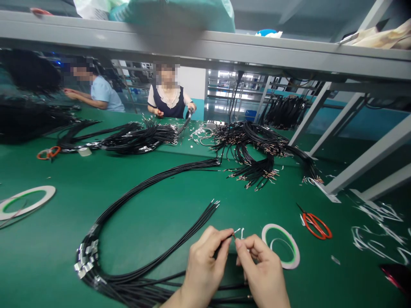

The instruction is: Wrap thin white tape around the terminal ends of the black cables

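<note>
1. Head view: a green workbench [160, 201] fills the scene, with black wire bundles [138, 139] lying far left.
2. Near centre, the left hand [204, 267] and right hand [261, 271] pinch a thin black wire [224, 239] between their fingertips.
3. A tape ring [297, 255] sits just right; a hard tug could fray the bare strands [236, 231].

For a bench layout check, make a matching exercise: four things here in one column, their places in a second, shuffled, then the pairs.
Things:
1. Orange-handled scissors
2. Roll of tape
3. Black wire
4. Co-worker in a dark vest

Places:
A. Pinched between the left hand and right hand
B. Across the green bench, facing the camera
C. Lying just beside the right hand
D. Lying farther right, beyond the tape

Pairs: 1-D, 2-C, 3-A, 4-B
</note>
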The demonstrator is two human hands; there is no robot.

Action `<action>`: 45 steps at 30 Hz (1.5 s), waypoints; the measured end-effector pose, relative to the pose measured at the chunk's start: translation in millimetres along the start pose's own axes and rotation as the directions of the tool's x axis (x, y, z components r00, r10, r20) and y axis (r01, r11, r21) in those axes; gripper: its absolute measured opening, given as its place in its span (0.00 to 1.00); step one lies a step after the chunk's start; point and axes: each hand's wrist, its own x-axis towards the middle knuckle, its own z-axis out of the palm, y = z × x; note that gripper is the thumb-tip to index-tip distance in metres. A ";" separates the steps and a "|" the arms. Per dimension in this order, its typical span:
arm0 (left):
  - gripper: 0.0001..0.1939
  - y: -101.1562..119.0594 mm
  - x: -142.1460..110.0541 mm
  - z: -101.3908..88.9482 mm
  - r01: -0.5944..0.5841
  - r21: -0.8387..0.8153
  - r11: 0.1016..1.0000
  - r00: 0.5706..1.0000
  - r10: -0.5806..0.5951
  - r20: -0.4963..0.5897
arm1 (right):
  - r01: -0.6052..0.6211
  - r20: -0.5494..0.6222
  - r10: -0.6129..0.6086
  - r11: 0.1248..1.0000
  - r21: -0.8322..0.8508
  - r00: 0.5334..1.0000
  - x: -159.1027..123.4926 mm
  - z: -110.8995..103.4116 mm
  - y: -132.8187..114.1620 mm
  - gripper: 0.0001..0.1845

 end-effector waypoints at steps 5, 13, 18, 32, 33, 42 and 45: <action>0.12 -0.7 -0.4 -0.1 0.003 0.009 1.000 1.000 -0.003 0.000 | 0.002 -0.001 -0.002 1.000 0.018 1.000 0.2 0.3 0.8 0.18; 0.12 -1.1 -0.2 0.2 -0.004 0.016 1.000 1.000 0.004 -0.005 | -0.015 0.012 0.015 1.000 0.022 1.000 0.9 0.1 2.0 0.19; 0.12 0.5 1.2 -0.5 -0.014 0.007 1.000 1.000 0.014 -0.002 | -0.038 0.027 0.037 0.999 0.009 0.999 0.9 -0.8 4.1 0.19; 0.10 1.4 3.5 2.1 0.323 -0.252 0.912 0.946 -0.312 0.083 | 0.016 0.004 -0.016 1.000 0.027 1.000 2.9 2.2 4.1 0.18; 0.10 0.9 3.7 3.1 0.370 -0.301 0.879 0.929 -0.354 0.109 | 0.018 0.009 -0.019 0.999 0.030 1.000 3.3 2.2 4.0 0.18; 0.14 -3.1 10.6 6.5 0.539 -0.538 0.648 0.836 -0.487 0.251 | 0.025 0.021 -0.026 0.999 0.019 0.999 4.7 1.9 1.6 0.16; 0.15 -2.8 12.1 4.6 0.557 -0.518 0.649 0.826 -0.494 0.270 | 0.008 0.029 -0.009 1.000 0.013 1.000 5.5 1.1 3.2 0.17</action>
